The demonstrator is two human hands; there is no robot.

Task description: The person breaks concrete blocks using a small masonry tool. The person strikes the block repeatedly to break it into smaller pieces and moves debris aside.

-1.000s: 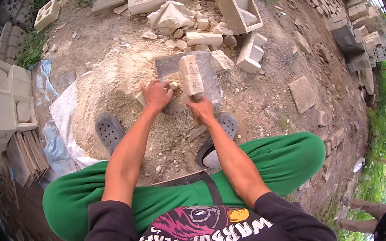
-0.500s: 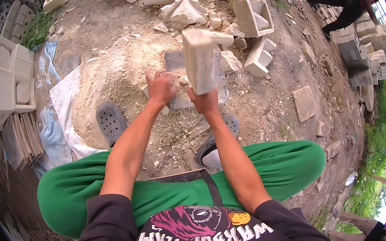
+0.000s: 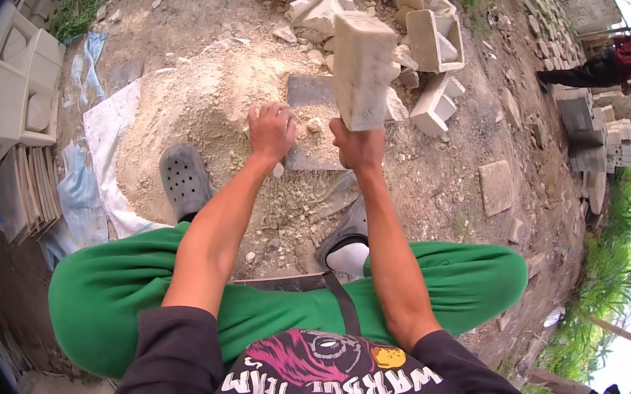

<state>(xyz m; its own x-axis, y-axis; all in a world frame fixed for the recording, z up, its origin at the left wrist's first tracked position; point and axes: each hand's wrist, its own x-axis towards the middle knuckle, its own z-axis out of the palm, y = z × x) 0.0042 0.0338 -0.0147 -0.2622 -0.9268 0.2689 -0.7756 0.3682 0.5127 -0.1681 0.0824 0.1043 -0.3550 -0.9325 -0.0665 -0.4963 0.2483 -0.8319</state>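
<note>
My right hand (image 3: 359,145) is closed at the lower end of a mallet (image 3: 364,69) with a big, pale, oblong head; the fist hides any handle. The mallet is raised above a flat grey slab (image 3: 308,86). Crushed pale rubble (image 3: 313,114) lies on the slab. At the slab's left edge, my left hand (image 3: 273,133) is palm down, its fingers curled and close together over the crumbs. Its fingertips are hidden, so what they hold cannot be made out. A heap of pale crushed stone (image 3: 198,105) spreads beyond it to the left.
Broken hollow pale blocks (image 3: 434,41) and chunks lie beyond the slab. More pale blocks (image 3: 41,112) are stacked at left, near thin boards (image 3: 27,193). A white sheet (image 3: 107,136) edges the heap. My grey clogs (image 3: 184,182) flank the work spot. A person (image 3: 607,69) walks far right.
My right hand and the mallet have shifted up and to the right. The left hand's spread fingers have drawn together. My view has shifted slightly, and the person at far right has moved.
</note>
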